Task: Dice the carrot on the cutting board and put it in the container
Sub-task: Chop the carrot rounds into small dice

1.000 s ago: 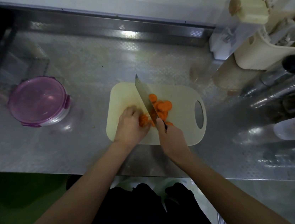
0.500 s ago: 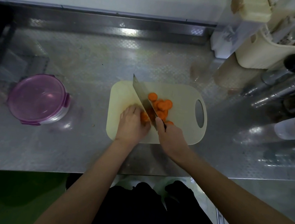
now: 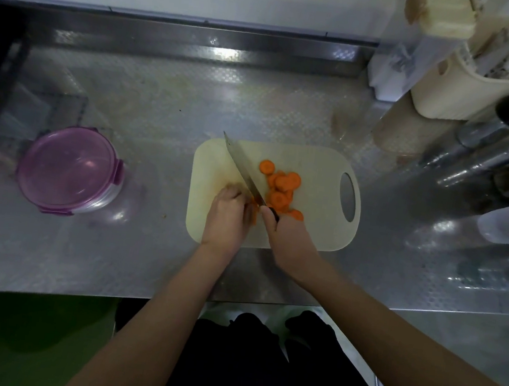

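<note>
- Since a second ago the knife point(image 3: 243, 169) has worked leftward along the carrot: its blade now stands closer to the left hand's knuckles, and less of the uncut piece shows.
- The left hand point(image 3: 227, 218) is curled, fingertips tucked, pinning the carrot stub point(image 3: 254, 211) to the cutting board point(image 3: 312, 232). Only a thin orange strip of the stub shows between those fingers and the blade.
- The right hand point(image 3: 289, 242) is clenched round the knife handle, with the blade angled away toward the board's far left corner.
- The carrot rounds point(image 3: 281, 186) lie in a loose overlapping heap just right of the blade, one round a little apart at the far end.
- Handling, as I judge it: raw carrot is stiff and dense, so it needs a firm push rather than a saw. The short stub gives little to hold, and it may roll or tip.
- The rounds are light and probably damp, apt to slide and skitter. They are best laid flat or stacked low before cross-cutting into dice, then scooped between the flat of the blade and a cupped palm.
- The container point(image 3: 108, 194) stands well left of the board on the steel counter point(image 3: 167, 111), its purple lid point(image 3: 67, 166) on. It appears to be clipped and will need opening first.
</note>
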